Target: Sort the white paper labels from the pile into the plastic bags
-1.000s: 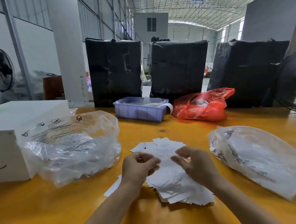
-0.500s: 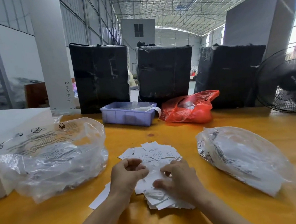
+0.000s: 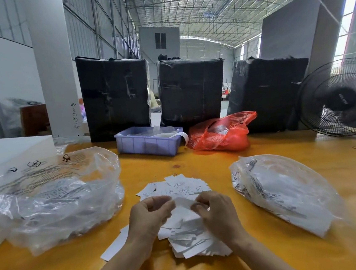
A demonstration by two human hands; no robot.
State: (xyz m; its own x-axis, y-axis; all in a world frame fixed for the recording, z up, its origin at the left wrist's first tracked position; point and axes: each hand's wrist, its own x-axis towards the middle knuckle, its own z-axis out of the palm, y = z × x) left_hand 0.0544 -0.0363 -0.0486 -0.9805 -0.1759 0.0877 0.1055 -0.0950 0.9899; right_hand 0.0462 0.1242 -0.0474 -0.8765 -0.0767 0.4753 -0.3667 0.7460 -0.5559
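1. At the far left of the orange worktop (image 3: 197, 161), a white box (image 3: 9, 150) stands behind a crumpled clear plastic bag (image 3: 54, 198) that holds printed white labels.
2. Behind, three black-wrapped bales (image 3: 113, 95) line the worktop's back edge, with a lilac plastic tray (image 3: 147, 143) and a red plastic bag (image 3: 221, 133) in front of them.
3. At centre, the pile of white paper labels (image 3: 182, 229) lies on the worktop between the two clear bags.
4. Over the pile, the left hand (image 3: 148, 217) has its fingers curled around labels, and the right hand (image 3: 218, 212) pinches the same raised white label (image 3: 183, 202); the two hands are close together.
5. To the right lies a second clear bag (image 3: 284, 191), flatter and filled with labels.
6. At the far right, a black fan (image 3: 340, 98) stands at the worktop's edge.
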